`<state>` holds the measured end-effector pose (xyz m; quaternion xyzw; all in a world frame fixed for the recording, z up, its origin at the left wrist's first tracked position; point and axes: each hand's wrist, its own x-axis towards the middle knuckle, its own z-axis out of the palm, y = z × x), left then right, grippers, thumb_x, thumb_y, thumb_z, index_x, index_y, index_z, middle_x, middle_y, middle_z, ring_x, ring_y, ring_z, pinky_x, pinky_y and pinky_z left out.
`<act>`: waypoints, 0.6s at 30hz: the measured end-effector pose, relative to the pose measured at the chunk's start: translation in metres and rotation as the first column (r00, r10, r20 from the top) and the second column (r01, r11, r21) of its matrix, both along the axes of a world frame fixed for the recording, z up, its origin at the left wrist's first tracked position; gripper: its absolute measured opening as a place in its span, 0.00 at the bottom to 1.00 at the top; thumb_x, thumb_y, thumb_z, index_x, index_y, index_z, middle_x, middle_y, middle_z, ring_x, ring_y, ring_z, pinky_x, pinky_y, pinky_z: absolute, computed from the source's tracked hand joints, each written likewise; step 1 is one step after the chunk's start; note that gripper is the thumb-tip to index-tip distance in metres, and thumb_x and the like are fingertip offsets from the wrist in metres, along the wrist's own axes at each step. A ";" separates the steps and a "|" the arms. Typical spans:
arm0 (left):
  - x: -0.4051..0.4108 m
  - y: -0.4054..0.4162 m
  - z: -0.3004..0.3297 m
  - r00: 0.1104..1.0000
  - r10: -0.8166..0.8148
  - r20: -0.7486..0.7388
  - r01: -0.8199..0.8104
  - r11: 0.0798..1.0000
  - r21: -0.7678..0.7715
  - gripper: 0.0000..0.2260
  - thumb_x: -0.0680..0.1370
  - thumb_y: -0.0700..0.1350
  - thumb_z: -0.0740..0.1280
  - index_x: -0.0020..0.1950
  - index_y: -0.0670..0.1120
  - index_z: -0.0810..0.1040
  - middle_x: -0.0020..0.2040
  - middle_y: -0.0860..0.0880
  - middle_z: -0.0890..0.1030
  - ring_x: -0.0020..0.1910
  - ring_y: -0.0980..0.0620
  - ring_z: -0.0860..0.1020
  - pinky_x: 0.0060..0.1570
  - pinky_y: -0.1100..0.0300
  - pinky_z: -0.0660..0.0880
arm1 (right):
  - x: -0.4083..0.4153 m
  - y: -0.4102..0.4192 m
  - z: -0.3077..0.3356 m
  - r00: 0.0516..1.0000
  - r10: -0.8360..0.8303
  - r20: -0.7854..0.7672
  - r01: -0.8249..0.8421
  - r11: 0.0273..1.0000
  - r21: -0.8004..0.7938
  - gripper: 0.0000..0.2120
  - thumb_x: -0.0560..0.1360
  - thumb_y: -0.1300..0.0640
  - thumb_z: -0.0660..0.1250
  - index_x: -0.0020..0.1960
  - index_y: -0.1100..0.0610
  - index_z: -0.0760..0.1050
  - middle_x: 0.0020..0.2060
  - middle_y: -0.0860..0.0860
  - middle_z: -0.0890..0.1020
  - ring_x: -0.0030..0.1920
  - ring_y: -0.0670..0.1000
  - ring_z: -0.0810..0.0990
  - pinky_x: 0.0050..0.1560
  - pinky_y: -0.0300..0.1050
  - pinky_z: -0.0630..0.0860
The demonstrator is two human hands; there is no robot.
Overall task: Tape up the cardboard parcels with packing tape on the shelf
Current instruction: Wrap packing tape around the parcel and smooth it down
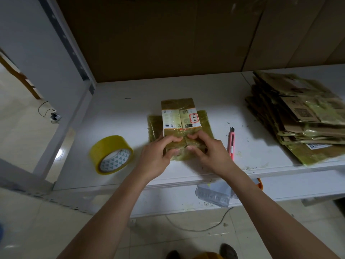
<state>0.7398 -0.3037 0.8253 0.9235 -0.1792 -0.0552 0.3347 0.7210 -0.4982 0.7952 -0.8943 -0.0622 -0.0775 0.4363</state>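
A small cardboard parcel (180, 116), wrapped in yellowish tape and bearing a white label, stands in the middle of the white shelf (214, 101). Its side flaps lie spread out beneath it. My left hand (158, 152) and my right hand (205, 148) both grip its near end, thumbs on top and fingers curled around the front edge. A roll of yellow packing tape (111, 154) lies tilted on the shelf to the left of my left hand. A pink utility knife (231, 143) lies just right of my right hand.
A stack of flattened, taped cardboard boxes (302, 116) fills the shelf's right side. A white shelf upright (61, 113) rises at the left. Clear plastic packaging (214, 195) hangs below the shelf's front edge. A cable (196, 227) trails across the tiled floor.
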 end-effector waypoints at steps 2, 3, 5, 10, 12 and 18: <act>0.001 0.000 -0.003 1.000 0.008 -0.017 -0.008 1.000 -0.010 0.13 0.81 0.50 0.65 0.65 0.59 0.76 0.62 0.53 0.79 0.54 0.49 0.79 0.39 0.73 0.65 | -0.002 0.005 0.003 1.000 0.012 -0.014 -0.012 1.000 0.016 0.11 0.78 0.56 0.68 0.59 0.56 0.74 0.56 0.48 0.81 0.48 0.45 0.80 0.48 0.32 0.74; 0.001 0.001 -0.003 0.999 0.000 -0.038 -0.002 0.999 -0.032 0.13 0.81 0.49 0.65 0.65 0.60 0.75 0.65 0.55 0.77 0.58 0.51 0.78 0.46 0.69 0.69 | -0.003 0.007 0.005 0.999 0.014 -0.034 -0.013 0.999 0.033 0.10 0.79 0.58 0.67 0.59 0.57 0.74 0.56 0.50 0.80 0.47 0.44 0.79 0.47 0.28 0.72; 0.002 0.008 -0.002 0.991 -0.061 -0.120 0.048 0.992 -0.113 0.18 0.81 0.46 0.64 0.67 0.65 0.73 0.71 0.58 0.72 0.65 0.52 0.74 0.60 0.59 0.73 | -0.004 0.008 0.012 0.994 0.010 -0.109 -0.004 0.998 0.062 0.10 0.79 0.60 0.65 0.60 0.57 0.74 0.58 0.53 0.78 0.47 0.40 0.77 0.46 0.22 0.68; -0.003 0.052 0.026 0.998 0.059 0.015 -0.053 0.963 -0.264 0.28 0.79 0.39 0.68 0.70 0.66 0.68 0.64 0.60 0.74 0.50 0.52 0.84 0.56 0.52 0.79 | -0.006 0.004 0.040 0.993 -0.003 -0.116 -0.014 0.989 -0.147 0.19 0.76 0.62 0.68 0.64 0.48 0.74 0.65 0.52 0.73 0.64 0.52 0.73 0.63 0.24 0.61; 0.001 0.078 0.032 0.947 0.242 0.211 -0.198 0.958 -0.207 0.19 0.78 0.40 0.69 0.67 0.51 0.76 0.60 0.50 0.80 0.54 0.47 0.82 0.58 0.51 0.77 | -0.009 0.013 0.057 0.996 -0.059 0.062 0.073 0.968 -0.240 0.20 0.73 0.64 0.68 0.63 0.51 0.77 0.67 0.54 0.70 0.66 0.56 0.70 0.67 0.39 0.66; -0.004 0.127 0.030 0.951 0.298 0.082 -0.293 0.954 -0.065 0.21 0.72 0.57 0.69 0.61 0.47 0.80 0.58 0.47 0.81 0.54 0.49 0.78 0.55 0.49 0.77 | -0.007 0.091 0.068 0.961 0.103 0.256 -0.105 0.994 -0.008 0.12 0.75 0.71 0.64 0.52 0.60 0.81 0.47 0.51 0.84 0.45 0.46 0.82 0.49 0.34 0.77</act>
